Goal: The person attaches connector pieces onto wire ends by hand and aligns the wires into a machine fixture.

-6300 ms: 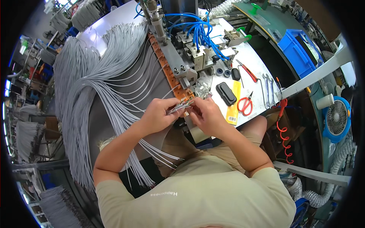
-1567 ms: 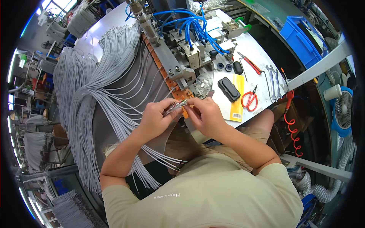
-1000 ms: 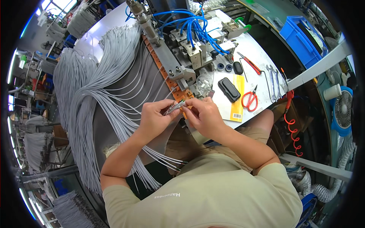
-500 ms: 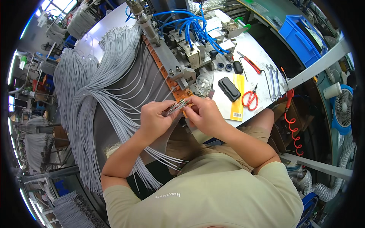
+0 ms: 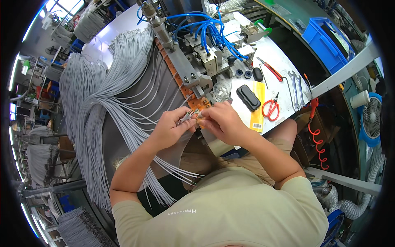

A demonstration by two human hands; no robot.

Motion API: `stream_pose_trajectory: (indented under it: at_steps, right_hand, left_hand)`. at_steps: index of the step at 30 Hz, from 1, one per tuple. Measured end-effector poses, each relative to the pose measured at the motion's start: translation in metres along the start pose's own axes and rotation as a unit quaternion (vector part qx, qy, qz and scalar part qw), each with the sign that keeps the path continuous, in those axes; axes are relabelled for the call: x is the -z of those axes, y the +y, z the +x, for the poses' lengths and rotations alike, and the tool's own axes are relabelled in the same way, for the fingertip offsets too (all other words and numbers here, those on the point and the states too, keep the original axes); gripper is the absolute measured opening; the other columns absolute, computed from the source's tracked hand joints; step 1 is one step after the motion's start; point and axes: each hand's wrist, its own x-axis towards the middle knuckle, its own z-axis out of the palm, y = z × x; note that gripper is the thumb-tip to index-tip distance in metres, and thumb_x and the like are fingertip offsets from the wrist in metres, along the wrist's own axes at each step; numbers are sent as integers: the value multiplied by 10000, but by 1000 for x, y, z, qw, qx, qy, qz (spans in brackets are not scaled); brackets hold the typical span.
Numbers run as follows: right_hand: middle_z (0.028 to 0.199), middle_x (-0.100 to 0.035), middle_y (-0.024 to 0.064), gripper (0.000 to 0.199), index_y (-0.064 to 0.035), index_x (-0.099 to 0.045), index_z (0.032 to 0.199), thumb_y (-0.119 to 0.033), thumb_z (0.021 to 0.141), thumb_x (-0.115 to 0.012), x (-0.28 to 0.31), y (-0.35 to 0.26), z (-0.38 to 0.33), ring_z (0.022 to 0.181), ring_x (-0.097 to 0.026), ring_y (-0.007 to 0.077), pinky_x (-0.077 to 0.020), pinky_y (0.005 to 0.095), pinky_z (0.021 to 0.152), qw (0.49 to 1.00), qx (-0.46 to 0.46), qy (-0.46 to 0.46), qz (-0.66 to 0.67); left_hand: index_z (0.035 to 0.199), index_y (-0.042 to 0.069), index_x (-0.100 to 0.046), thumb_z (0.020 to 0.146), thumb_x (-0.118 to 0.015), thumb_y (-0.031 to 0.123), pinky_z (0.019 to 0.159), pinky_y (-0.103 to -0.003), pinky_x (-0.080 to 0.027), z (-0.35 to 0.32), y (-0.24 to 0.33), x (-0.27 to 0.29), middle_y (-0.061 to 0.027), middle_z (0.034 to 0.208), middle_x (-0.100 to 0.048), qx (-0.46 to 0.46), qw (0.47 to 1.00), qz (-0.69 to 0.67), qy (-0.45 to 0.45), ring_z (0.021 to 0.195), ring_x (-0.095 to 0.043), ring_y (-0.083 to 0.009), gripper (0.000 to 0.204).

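My left hand (image 5: 166, 129) is closed, thumb against fingers, on several small silvery metal pieces (image 5: 187, 118) whose kind is too small to tell. My right hand (image 5: 224, 125) pinches right beside them, and its fingertips hide whatever is between them. Both hands meet over the near end of an orange slotted rail (image 5: 175, 76), where small orange and brassy parts show around the fingers. That rail runs along a grey metal press machine (image 5: 181, 61). Grey cables (image 5: 150, 92) fan out from a thick bundle on the left toward the rail.
Blue air hoses (image 5: 201, 29) top the machine. On the white table at right lie red-handled scissors (image 5: 270, 109), a black case (image 5: 248, 97) on a yellow packet (image 5: 257, 119), wrenches (image 5: 293, 88) and a red-handled tool (image 5: 269, 68). A clear bag of small white parts (image 5: 222, 89) sits by the machine.
My right hand has shifted slightly, its fingers curling more at the pinch. The left hand has turned a little, and the metal pieces in it sit slightly differently.
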Motion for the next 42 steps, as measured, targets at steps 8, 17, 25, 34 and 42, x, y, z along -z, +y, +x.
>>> stream_pose_trajectory:
  at_steps: [8,17,25,34,42]
  right_hand:
    - [743,-588,41,137,-36,-581,936,-96,884,-692,-4,26,7,688,-546,210,-410,370,660,989,-24,64,-128]
    - [697,-547,-51,166,-39,-570,876,-147,951,-672,-13,51,0,599,-447,9,-329,201,510,897,-304,80,311]
    - [625,-540,-34,184,-31,-595,807,-131,920,-702,-5,46,12,548,-444,32,-330,222,484,898,-330,63,283]
    - [631,-571,-14,200,-26,-600,776,-137,896,-715,-10,46,8,536,-465,49,-342,236,476,938,-280,100,178]
    - [628,-554,-19,204,-40,-592,796,-168,925,-683,-6,51,15,528,-449,41,-341,235,476,901,-372,41,220]
  left_hand:
    - [1069,-9,-661,915,-634,61,659,-280,-518,-16,25,-11,-95,797,-701,-122,965,185,137,705,-669,-156,171]
    - [1051,9,-712,859,-685,35,652,-318,-540,-2,6,0,-115,861,-729,-88,980,119,-130,716,-699,-209,196]
    - [955,62,-717,761,-722,72,621,-360,-513,3,-8,-8,-83,801,-665,-187,881,414,135,720,-649,-284,194]
    - [878,62,-693,702,-723,74,611,-380,-499,7,-14,-9,-83,768,-633,-196,874,412,169,700,-629,-282,179]
    - [869,52,-688,695,-718,62,623,-377,-502,9,-15,-12,-86,762,-624,-203,875,404,173,715,-631,-285,176]
